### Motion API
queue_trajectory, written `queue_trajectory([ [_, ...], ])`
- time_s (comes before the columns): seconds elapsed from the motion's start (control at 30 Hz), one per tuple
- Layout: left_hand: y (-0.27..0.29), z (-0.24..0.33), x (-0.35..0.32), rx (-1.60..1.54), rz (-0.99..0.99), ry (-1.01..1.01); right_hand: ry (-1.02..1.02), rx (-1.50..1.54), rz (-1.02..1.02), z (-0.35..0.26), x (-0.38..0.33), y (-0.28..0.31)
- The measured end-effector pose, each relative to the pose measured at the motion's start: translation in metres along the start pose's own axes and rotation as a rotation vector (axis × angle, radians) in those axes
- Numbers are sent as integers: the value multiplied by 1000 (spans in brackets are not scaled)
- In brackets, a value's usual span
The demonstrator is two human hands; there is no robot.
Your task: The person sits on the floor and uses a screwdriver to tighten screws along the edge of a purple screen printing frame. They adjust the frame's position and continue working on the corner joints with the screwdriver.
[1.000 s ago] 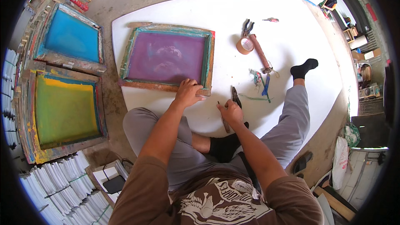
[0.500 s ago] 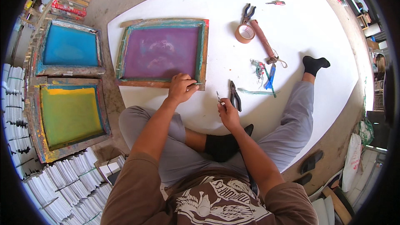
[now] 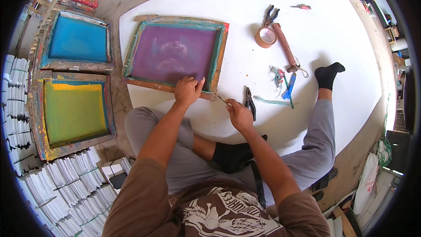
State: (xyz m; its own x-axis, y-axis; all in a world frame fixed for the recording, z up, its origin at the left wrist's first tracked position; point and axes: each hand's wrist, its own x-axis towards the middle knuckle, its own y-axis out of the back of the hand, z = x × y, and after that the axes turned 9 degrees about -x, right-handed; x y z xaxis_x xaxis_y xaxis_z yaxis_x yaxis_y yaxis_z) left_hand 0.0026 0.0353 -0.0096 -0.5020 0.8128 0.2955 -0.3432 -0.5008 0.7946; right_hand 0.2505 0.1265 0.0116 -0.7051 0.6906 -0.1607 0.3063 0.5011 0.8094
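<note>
- The left hand (image 3: 188, 90) rests closed on the near wooden edge of the purple screen frame (image 3: 175, 55), which lies on the white board (image 3: 351, 61).
- The right hand (image 3: 239, 114) pinches a small thin tool (image 3: 224, 101) just beside the frame's near corner.
- Black pliers (image 3: 250, 103) lie touching the right hand.
- A tape roll (image 3: 265, 37) sits farther off.

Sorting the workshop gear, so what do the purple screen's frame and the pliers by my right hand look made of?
Frame: looks like wood, bare brown along the near edge, paint-stained teal elsewhere. Pliers: probably dark metal, dull finish; any handle covering is too small to tell.
</note>
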Motion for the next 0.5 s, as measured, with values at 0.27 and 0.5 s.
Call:
queue_trajectory([
  [0.27,6,-4,0,-68,-2,-64,-7,-32,-125,-2,-11,-5],
  [0.5,9,-8,11,-128,-70,-100,24,51,-73,1,-7,-8],
])
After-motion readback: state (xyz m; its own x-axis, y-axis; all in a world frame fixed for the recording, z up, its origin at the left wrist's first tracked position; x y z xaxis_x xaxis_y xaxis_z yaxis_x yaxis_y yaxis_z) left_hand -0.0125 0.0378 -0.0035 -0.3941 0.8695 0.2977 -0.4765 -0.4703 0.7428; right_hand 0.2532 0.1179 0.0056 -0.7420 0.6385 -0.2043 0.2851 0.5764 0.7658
